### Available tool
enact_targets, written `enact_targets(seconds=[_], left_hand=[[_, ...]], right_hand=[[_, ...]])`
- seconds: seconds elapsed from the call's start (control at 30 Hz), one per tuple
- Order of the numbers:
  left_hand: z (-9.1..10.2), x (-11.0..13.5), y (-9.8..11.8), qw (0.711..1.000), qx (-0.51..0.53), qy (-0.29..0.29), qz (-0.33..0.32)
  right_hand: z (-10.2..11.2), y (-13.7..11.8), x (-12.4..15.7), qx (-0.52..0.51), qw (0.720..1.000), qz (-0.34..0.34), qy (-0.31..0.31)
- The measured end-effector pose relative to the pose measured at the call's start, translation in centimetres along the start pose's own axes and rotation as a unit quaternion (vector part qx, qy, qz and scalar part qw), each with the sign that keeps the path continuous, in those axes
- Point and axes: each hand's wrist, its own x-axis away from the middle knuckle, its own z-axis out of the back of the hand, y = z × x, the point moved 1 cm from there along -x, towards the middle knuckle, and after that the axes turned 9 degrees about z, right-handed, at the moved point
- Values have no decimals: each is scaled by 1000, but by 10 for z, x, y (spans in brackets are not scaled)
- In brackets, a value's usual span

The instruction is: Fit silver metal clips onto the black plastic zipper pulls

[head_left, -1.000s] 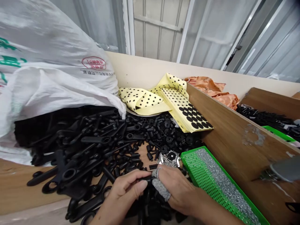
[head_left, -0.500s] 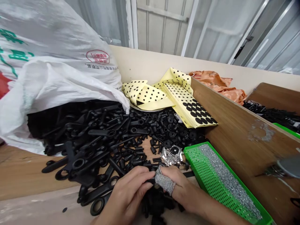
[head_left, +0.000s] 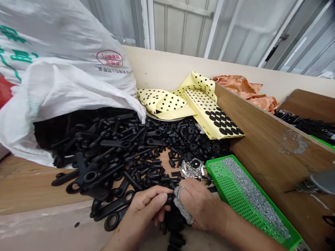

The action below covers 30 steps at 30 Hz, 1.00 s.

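Between the hands (head_left: 143,207), a black part (head_left: 170,199)

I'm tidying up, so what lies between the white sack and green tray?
The head view shows black parts and, nearer the green tray, silvery metal pieces.

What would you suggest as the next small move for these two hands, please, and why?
Perhaps press the right hand gently toward the black part, because the left hand pinches that part, and the grey wrap on the right hand sits close against its side. Whether they actually touch is hard to tell.
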Motion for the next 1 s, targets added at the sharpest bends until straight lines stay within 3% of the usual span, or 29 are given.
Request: enact_targets(seconds=[0.13,0.27,0.43,0.6,0.77,0.87,0.93,1.0], left_hand=[[-5,3,-2,999,32,5,8],[-6,3,-5,999,31,22,-18],[2,3,-10,989,-80,55,-108],[6,7,-6,933,-244,73,-254],[9,9,-11,836,-359,104,-402],[13,11,-22,788,-409,144,-436],[15,13,-28,779,-424,166,-432],[16,15,-30,786,-418,178,-419]], right_hand=[[0,-2,0,-3,1000,-8,-4],[-3,-4,-2,-72,996,-46,-15],[-5,-7,-4,-196,973,-117,-17],[1,-10,-5,-296,936,-187,-24],[-4,-14,-4,-370,885,-282,-7],[-11,-18,-4,-417,854,-310,24],[-12,-21,-4,-436,844,-311,37],[-8,-24,-4,-411,860,-302,35]])
